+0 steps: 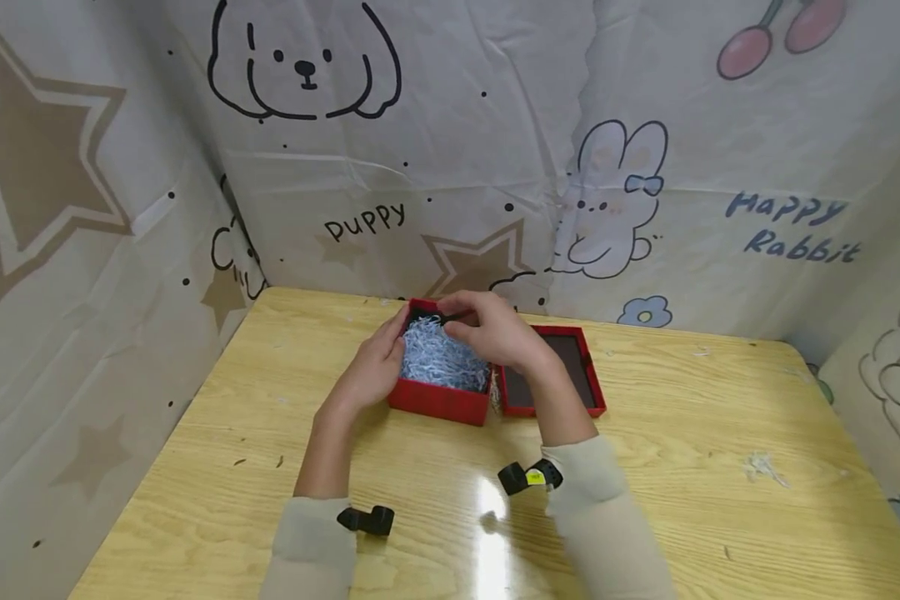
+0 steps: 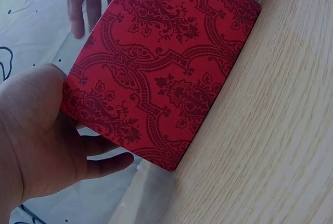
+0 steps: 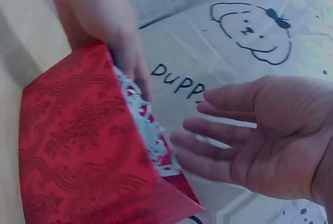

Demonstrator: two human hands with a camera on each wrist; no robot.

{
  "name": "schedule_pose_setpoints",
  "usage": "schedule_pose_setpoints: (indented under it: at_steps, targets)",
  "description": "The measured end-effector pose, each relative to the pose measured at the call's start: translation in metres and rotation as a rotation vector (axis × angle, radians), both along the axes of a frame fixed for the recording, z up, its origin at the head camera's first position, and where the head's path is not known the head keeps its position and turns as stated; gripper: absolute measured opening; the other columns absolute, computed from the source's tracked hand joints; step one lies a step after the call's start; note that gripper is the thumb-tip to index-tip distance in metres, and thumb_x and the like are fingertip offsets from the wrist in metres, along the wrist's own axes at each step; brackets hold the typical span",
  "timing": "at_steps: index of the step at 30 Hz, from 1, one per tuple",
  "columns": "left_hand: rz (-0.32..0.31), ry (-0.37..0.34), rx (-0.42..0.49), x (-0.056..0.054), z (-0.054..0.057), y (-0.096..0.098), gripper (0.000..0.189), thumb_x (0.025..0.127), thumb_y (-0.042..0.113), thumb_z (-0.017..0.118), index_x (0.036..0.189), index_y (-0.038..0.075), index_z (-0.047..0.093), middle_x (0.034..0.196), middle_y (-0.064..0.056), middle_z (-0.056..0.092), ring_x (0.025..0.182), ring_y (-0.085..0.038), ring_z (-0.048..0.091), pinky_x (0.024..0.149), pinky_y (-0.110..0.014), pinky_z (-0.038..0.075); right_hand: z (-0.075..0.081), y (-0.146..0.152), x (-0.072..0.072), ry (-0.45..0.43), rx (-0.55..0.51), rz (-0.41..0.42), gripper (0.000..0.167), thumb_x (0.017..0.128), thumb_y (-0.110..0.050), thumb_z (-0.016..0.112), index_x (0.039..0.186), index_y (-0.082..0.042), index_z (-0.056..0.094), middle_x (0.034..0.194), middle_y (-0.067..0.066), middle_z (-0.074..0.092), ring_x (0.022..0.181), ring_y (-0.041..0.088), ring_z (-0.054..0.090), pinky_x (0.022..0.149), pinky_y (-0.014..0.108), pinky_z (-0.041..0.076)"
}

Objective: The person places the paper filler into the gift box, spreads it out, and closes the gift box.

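Left hand (image 1: 371, 367) grips the box (image 1: 438, 404) by its left wall; pale-blue shreds (image 1: 437, 357) fill it. Right hand (image 1: 487, 329), fingers loose and parted, hangs over its right rear. Settling the shreds seems the step, calling next for light, flat pressing. Table (image 1: 217, 467) room opens left of the box, cloth (image 1: 307, 171) closes its rear, and the lid (image 1: 573, 362) crowds its right.

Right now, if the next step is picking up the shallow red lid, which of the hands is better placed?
Probably the right hand: its forearm passes above the lid, and it appears to grip nothing. The left hand rests against the left side of the box, farther from the lid.
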State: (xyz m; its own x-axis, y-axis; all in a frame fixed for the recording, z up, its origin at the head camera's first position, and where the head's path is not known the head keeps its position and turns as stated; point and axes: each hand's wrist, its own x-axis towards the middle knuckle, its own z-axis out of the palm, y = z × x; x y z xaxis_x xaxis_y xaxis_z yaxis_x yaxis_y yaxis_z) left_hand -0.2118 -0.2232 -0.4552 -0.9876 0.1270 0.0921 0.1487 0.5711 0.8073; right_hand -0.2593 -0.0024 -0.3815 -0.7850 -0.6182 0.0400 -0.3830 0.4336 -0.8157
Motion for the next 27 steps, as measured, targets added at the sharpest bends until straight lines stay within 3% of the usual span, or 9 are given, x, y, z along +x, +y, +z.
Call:
schedule_pose_setpoints:
  at_steps: [5, 8, 12, 18, 21, 24, 27]
  targets:
    - [0.006, -0.021, -0.016, 0.001, 0.002, -0.002, 0.059, 0.113, 0.016, 0.038, 0.170, 0.013, 0.022, 0.173, -0.016, 0.027, 0.160, -0.035, 0.023, 0.130, -0.053, 0.018, 0.002, 0.010, 0.003, -0.215, -0.095, 0.124, 0.036, 0.106, -0.005, 0.061, 0.141, 0.002, 0.061, 0.132, 0.024, 0.065, 0.115, 0.036, 0.069, 0.092, 0.047, 0.063]
    - [0.009, -0.024, -0.020, 0.001, 0.003, -0.002, 0.059, 0.113, 0.017, 0.037, 0.170, 0.015, 0.022, 0.173, -0.015, 0.027, 0.160, -0.035, 0.024, 0.130, -0.055, 0.018, -0.004, 0.008, 0.003, -0.275, -0.032, 0.238, 0.038, 0.108, -0.005, 0.057, 0.146, 0.001, 0.058, 0.132, 0.021, 0.065, 0.114, 0.034, 0.069, 0.093, 0.045, 0.063]
    - [0.005, -0.025, -0.011, 0.001, 0.003, -0.001, 0.059, 0.113, 0.017, 0.037, 0.170, 0.016, 0.022, 0.173, -0.014, 0.027, 0.160, -0.035, 0.023, 0.130, -0.056, 0.018, -0.017, -0.005, 0.003, -0.180, 0.132, 0.286, 0.039, 0.110, -0.007, 0.053, 0.148, -0.006, 0.058, 0.132, 0.013, 0.068, 0.115, 0.027, 0.067, 0.098, 0.041, 0.058]
    - [-0.006, -0.024, -0.010, 0.002, 0.003, -0.001, 0.059, 0.114, 0.017, 0.036, 0.170, 0.014, 0.020, 0.173, -0.016, 0.026, 0.160, -0.035, 0.022, 0.130, -0.055, 0.018, -0.026, -0.024, 0.004, -0.023, 0.323, 0.170, 0.042, 0.108, -0.007, 0.051, 0.149, -0.005, 0.058, 0.148, 0.015, 0.061, 0.138, 0.031, 0.057, 0.117, 0.047, 0.046]
    - [0.003, -0.010, -0.012, 0.002, 0.003, -0.002, 0.059, 0.114, 0.014, 0.036, 0.170, 0.013, 0.021, 0.173, -0.015, 0.026, 0.160, -0.034, 0.022, 0.130, -0.053, 0.018, -0.025, -0.031, 0.004, 0.036, 0.390, 0.151, 0.045, 0.107, -0.006, 0.049, 0.152, 0.000, 0.054, 0.154, 0.018, 0.055, 0.146, 0.033, 0.049, 0.123, 0.048, 0.038]
    - [-0.002, -0.015, -0.010, 0.003, 0.003, -0.002, 0.059, 0.113, 0.014, 0.036, 0.170, 0.013, 0.021, 0.174, -0.015, 0.025, 0.161, -0.034, 0.021, 0.130, -0.053, 0.018, -0.024, -0.031, 0.007, 0.054, 0.398, 0.144, 0.049, 0.107, -0.005, 0.049, 0.156, -0.001, 0.049, 0.157, 0.018, 0.052, 0.148, 0.034, 0.046, 0.124, 0.048, 0.036]
    - [-0.002, -0.041, -0.015, 0.005, 0.004, -0.002, 0.059, 0.114, 0.018, 0.037, 0.171, 0.016, 0.019, 0.174, -0.014, 0.024, 0.161, -0.034, 0.021, 0.130, -0.055, 0.018, -0.017, -0.022, 0.013, 0.067, 0.349, 0.128, 0.052, 0.107, -0.004, 0.050, 0.158, -0.004, 0.047, 0.152, 0.018, 0.057, 0.140, 0.033, 0.054, 0.116, 0.048, 0.047]
